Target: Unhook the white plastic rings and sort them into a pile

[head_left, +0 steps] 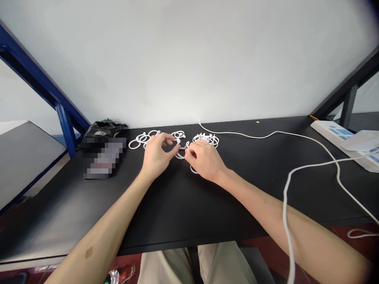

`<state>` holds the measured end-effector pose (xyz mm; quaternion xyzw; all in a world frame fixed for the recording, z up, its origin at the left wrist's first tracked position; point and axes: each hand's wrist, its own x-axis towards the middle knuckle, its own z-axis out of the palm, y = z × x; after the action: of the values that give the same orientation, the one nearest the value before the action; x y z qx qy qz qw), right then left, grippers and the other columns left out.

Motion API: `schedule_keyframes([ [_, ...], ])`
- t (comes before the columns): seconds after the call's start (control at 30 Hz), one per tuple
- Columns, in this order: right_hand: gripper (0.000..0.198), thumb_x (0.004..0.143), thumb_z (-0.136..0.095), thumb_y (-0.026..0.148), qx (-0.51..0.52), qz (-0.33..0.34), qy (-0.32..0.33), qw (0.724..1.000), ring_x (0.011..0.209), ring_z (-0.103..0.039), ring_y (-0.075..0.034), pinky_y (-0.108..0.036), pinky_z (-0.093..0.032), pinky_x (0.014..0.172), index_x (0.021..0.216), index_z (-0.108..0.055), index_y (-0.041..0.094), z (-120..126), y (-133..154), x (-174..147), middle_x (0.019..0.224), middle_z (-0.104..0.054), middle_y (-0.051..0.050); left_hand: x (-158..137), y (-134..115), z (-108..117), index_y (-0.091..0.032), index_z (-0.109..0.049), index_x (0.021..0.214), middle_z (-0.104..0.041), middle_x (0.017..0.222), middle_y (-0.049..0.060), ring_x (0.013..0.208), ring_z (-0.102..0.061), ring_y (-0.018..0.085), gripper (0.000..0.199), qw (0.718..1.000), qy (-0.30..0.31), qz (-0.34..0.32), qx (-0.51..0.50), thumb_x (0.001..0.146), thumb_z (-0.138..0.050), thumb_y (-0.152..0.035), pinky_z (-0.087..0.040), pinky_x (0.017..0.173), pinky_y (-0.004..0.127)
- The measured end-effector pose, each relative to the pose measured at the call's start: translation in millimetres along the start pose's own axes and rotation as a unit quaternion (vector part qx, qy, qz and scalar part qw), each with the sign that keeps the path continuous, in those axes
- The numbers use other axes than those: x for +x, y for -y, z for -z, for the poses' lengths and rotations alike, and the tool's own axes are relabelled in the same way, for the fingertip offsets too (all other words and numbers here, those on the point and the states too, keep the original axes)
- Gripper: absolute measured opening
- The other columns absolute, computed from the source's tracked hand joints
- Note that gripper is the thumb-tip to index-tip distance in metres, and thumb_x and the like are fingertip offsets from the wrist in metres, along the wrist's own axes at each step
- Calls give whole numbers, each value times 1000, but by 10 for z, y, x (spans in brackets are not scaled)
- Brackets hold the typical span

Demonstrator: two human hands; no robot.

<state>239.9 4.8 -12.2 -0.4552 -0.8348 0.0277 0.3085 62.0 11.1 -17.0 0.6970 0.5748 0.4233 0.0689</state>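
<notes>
My left hand (157, 154) is over the middle of the black table, thumb and index finger pinching a thin white ring (178, 141) by its small rounded end. Close beside it, my right hand (207, 159) has its fingers curled around the white ring's other side (187, 145). Part of the ring hides behind the fingers. Several white rings (134, 144) lie loosely to the left of my left hand, and a few sit just behind the hands (179, 134). A denser cluster of white rings (215, 140) lies behind my right hand, partly covered by it.
A crumpled black plastic bag (103, 128) lies at the left, with a blurred-out patch in front. A white cable (254, 137) runs across the right side, passing over my right forearm. White-and-blue boxes (340, 136) stand at the right edge. A pale wall (189, 59) backs the table.
</notes>
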Motion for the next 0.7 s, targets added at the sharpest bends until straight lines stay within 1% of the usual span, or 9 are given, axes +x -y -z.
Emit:
schedule_keyframes([
  [0.07, 34, 93, -45, 20, -7, -2, -12, 1000, 65, -42, -14, -28, -35, 64, 59, -38, 22, -11, -16, 1, 58, -48, 1, 21, 72, -18, -23, -66, 92, -68, 84, 1, 83, -56, 20, 18, 1000, 2, 2, 5, 80, -73, -35, -48, 79, 35],
  [0.13, 35, 93, -44, 22, -15, -10, -18, 1000, 66, -44, -15, -28, -35, 65, 59, -38, 22, -2, -46, -5, 59, -50, 1, 26, 153, -53, -22, -68, 96, -69, 88, 2, 87, -56, 21, 22, 999, 9, -32, 35, 84, -68, -41, -47, 85, 38],
  [0.23, 36, 94, -42, 22, -45, -37, -27, 998, 67, -47, -16, -29, -37, 67, 58, -38, 22, 46, -110, -3, 61, -54, -1, 14, 256, -137, -20, -62, 122, -68, 118, 8, 107, -53, 26, 35, 988, 39, -104, 107, 96, -50, -39, -41, 99, 43],
  [0.3, 37, 94, -42, 23, -67, -65, -24, 995, 68, -49, -17, -31, -38, 69, 57, -40, 22, 86, -150, 12, 60, -56, -2, 5, 297, -194, -18, -52, 137, -59, 136, 10, 119, -47, 31, 43, 978, 72, -115, 158, 99, -43, -35, -39, 101, 48],
  [0.33, 38, 94, -42, 24, -77, -80, -19, 994, 68, -51, -18, -31, -39, 69, 56, -41, 22, 104, -166, 23, 60, -57, -3, 1, 309, -215, -18, -50, 140, -57, 139, 11, 122, -45, 32, 44, 974, 88, -113, 178, 99, -42, -34, -38, 100, 50],
  [0.4, 39, 94, -42, 26, -95, -107, -1, 990, 70, -55, -21, -33, -40, 69, 56, -44, 22, 129, -186, 46, 60, -58, -4, -3, 320, -235, -18, -52, 138, -61, 135, 11, 120, -45, 34, 43, 969, 105, -102, 199, 99, -39, -31, -39, 97, 51],
  [0.5, 39, 96, -42, 31, -124, -129, 12, 984, 78, -60, -25, -36, -42, 71, 58, -49, 22, 138, -201, 70, 66, -63, -8, -5, 324, -221, -19, -62, 125, -69, 118, 10, 107, -49, 32, 38, 971, 91, -98, 197, 100, -35, -30, -40, 93, 50],
  [0.6, 39, 96, -45, 38, -139, -137, -7, 981, 81, -61, -27, -40, -44, 76, 63, -54, 21, 130, -223, 74, 73, -67, -11, -4, 333, -200, -21, -66, 114, -71, 107, 9, 100, -50, 30, 35, 973, 75, -105, 192, 99, -35, -23, -40, 90, 49],
  [0.7, 37, 96, -46, 42, -140, -128, -45, 981, 78, -60, -26, -41, -45, 76, 68, -58, 20, 127, -250, 64, 75, -68, -11, -6, 345, -191, -22, -68, 109, -72, 102, 10, 98, -50, 30, 34, 973, 65, -102, 194, 95, -38, -16, -39, 87, 49],
])
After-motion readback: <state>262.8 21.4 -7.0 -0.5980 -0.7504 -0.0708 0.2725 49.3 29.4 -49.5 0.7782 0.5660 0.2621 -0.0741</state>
